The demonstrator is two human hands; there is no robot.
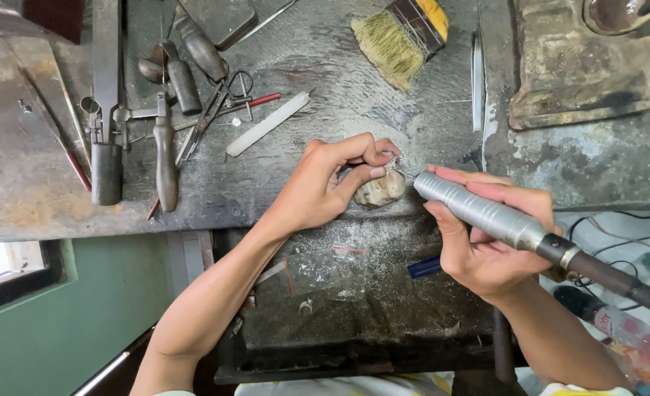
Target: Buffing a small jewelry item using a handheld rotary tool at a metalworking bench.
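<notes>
Left hand: fingertips pinching a small metal piece against the worn bench peg, bench centre. Right hand, at 4 o'clock: fingers wrapped around the rotary handpiece (tip at the piece). Risk: the tip could skid onto the pinching fingertips.

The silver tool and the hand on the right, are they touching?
Touching. The head view shows the right hand wrapped around the silver rotary handpiece, fingers over its top and thumb pressed under it, with no gap.
</notes>
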